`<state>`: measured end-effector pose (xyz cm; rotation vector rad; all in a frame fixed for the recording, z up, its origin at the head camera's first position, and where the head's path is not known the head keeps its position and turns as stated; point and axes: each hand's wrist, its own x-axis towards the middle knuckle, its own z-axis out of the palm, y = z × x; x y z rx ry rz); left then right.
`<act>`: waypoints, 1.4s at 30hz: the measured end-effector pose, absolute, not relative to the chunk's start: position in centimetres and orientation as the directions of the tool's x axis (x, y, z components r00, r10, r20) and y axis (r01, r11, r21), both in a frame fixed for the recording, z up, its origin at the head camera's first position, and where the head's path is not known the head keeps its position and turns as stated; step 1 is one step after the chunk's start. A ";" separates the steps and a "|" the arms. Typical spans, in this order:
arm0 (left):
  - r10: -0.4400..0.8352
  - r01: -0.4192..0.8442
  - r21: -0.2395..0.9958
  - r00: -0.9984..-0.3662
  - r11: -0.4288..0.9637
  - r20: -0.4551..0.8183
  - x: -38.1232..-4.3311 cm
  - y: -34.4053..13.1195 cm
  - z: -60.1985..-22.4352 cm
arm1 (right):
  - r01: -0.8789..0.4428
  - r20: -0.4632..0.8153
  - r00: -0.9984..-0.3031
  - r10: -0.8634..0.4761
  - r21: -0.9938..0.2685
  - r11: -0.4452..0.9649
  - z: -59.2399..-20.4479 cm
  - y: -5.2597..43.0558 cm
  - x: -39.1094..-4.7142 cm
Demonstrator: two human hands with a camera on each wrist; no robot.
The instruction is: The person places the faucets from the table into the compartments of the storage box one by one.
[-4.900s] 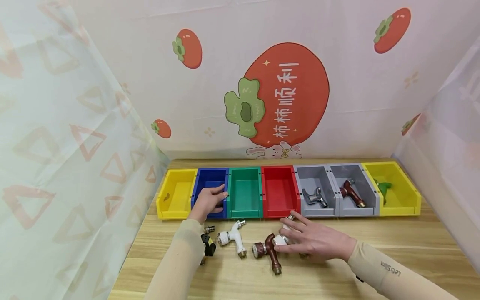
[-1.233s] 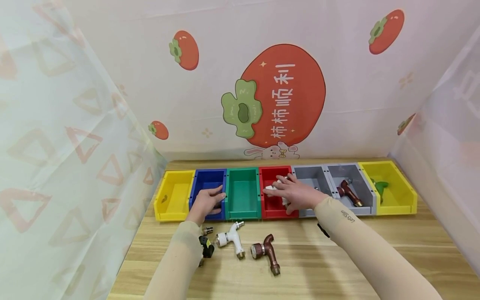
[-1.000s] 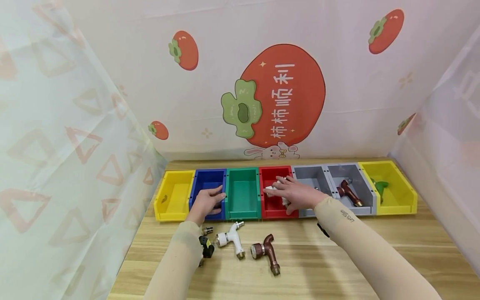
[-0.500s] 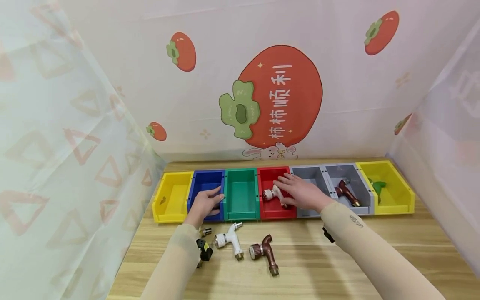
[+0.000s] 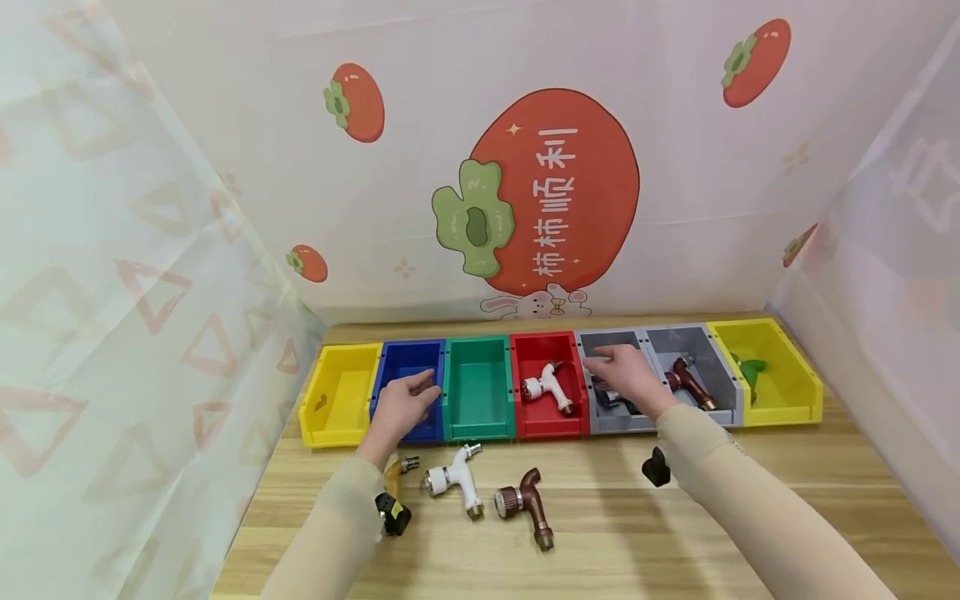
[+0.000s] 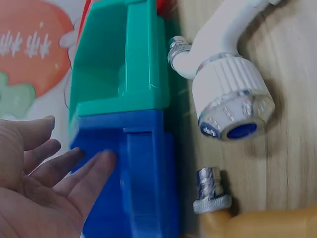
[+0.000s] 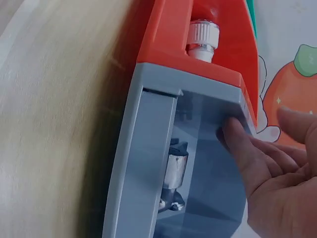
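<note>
At the frame's lower left of centre, a left hand (image 5: 401,408), loosely spread, is over the blue bin (image 5: 411,354); at right, a right hand (image 5: 628,375), thumb and fingers apart, is over a gray bin (image 5: 624,422), near a white tap (image 5: 551,387).

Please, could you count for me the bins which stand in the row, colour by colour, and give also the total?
Yellow bins: 2
Blue bin: 1
Green bin: 1
Red bin: 1
Grey bins: 2
Total: 7
</note>
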<state>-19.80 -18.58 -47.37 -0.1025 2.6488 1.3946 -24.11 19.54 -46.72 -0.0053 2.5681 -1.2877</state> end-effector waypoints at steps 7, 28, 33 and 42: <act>0.116 0.047 0.663 -0.991 0.747 -0.061 -17.0 -16.5 -45.5 | 0.191 -0.293 -0.951 -0.098 -0.805 0.562 -46.7 19.4 -24.2; 0.481 0.427 0.369 -0.875 0.826 -0.065 -9.2 -8.5 -50.0 | 0.204 -0.327 -0.941 -0.086 -0.753 0.626 -46.8 19.5 -24.5; 0.564 0.533 0.275 -0.825 0.800 -0.042 -8.0 -7.6 -51.1 | 0.194 -0.322 -0.942 -0.092 -0.749 0.634 -46.7 19.4 -24.5; 0.651 0.651 0.137 -0.758 0.747 0.049 -6.5 -7.3 -52.9 | 0.189 -0.326 -0.940 -0.097 -0.738 0.647 -46.7 19.4 -24.6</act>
